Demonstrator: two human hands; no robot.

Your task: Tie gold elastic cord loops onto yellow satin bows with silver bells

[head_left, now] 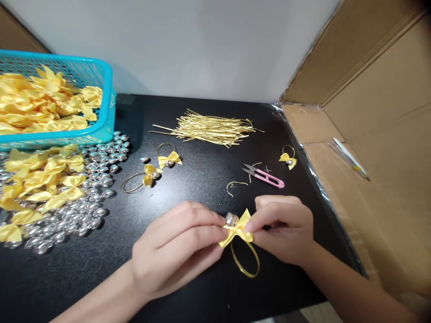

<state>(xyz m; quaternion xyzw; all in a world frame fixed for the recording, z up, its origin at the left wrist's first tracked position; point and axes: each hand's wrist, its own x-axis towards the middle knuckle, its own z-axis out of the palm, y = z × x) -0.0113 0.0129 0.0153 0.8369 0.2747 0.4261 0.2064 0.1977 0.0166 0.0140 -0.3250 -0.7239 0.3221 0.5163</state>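
Between my two hands is a yellow ribbon bow (pixel 238 230) with a silver bell (pixel 231 219) at its upper side and a loop of gold cord (pixel 258 264) hanging below it. My left hand (pixel 182 246) pinches the bow's left side, fingertips beside the bell. On the other side, the thumb and forefinger of my right hand (pixel 286 226) grip the bow's right side. Just beyond lie pink thread snips (pixel 266 176) and a curled scrap of gold cord (pixel 232 185). Two looped bows with bells (pixel 170 160) rest left of centre, and another looped bow (pixel 288 160) sits at the right.
A blue basket (pixel 109 89) of yellow bows stands at the back left. In front of it, loose bows (pixel 50 179) lie on many silver bells (pixel 94 193). A bundle of gold cords (pixel 212 128) lies at the back. Cardboard (pixel 380 89) and a white-handled tool (pixel 350 157) are at the right.
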